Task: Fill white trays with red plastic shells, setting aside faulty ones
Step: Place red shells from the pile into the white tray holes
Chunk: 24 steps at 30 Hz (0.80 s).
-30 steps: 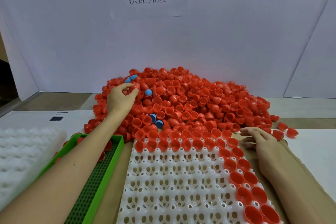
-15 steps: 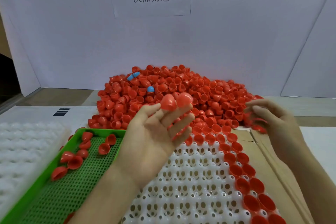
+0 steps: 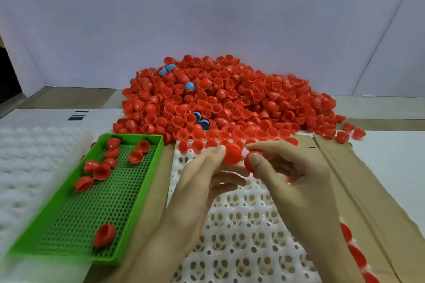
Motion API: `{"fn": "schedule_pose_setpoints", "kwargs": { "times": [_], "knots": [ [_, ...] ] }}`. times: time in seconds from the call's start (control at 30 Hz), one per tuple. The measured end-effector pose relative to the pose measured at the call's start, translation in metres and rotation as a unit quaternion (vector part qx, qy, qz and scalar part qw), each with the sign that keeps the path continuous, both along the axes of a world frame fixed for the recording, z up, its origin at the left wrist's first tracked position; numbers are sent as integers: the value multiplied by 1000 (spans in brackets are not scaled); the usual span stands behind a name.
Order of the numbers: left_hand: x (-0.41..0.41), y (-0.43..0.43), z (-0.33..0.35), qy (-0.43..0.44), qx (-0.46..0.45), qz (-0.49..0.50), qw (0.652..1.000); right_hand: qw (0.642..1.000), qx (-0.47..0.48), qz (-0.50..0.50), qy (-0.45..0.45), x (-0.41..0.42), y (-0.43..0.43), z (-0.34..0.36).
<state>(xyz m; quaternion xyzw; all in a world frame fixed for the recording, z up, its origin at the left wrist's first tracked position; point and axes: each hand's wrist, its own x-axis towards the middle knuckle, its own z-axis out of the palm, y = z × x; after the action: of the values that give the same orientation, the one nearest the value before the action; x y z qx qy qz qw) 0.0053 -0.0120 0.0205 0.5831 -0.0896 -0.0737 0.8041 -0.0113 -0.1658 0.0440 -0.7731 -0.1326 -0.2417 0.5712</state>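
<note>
Above the far edge of the white tray (image 3: pixel 181 167), the left hand (image 3: pixel 197 181) holds a red shell (image 3: pixel 232 153) at its fingertips while the right hand (image 3: pixel 292 174) pinches a second shell (image 3: pixel 250 164) just beside it, with empty sockets (image 3: pixel 247 217) directly beneath both.

Illumination is even, diffuse and moderately bright; its source is out of frame. Shadows under the red shells (image 3: pixel 230 99) are soft and faint. Motion blur smears the near left, chiefly the green tray (image 3: pixel 55 204) rim and the white tray stack (image 3: pixel 27 167). Wide-angle distortion bends straight lines toward the frame edges.
</note>
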Motion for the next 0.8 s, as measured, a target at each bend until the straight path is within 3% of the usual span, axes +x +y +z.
{"fn": "schedule_pose_setpoints", "kwargs": {
  "times": [0.2, 0.37, 0.53, 0.63, 0.8],
  "knots": [
    [-11, -3, -12, -38, 56, 79, 995, 996, 21, 28, 79, -19, 9, -27],
    [-23, -15, -20, -92, 114, 91, 985, 995, 42, 1, 90, -40, -2, -39],
    [-35, -28, -30, -40, 62, 66, 995, 988, 116, -67, 76, -54, -14, -57],
    [-43, -35, -32, -29, 48, 52, 997, 991, 84, -96, 43, -61, -20, -61],
    [-46, -48, -33, -10, 47, 68, 997, 998, -4, -43, 42, -71, -34, -58]
  ]
}}
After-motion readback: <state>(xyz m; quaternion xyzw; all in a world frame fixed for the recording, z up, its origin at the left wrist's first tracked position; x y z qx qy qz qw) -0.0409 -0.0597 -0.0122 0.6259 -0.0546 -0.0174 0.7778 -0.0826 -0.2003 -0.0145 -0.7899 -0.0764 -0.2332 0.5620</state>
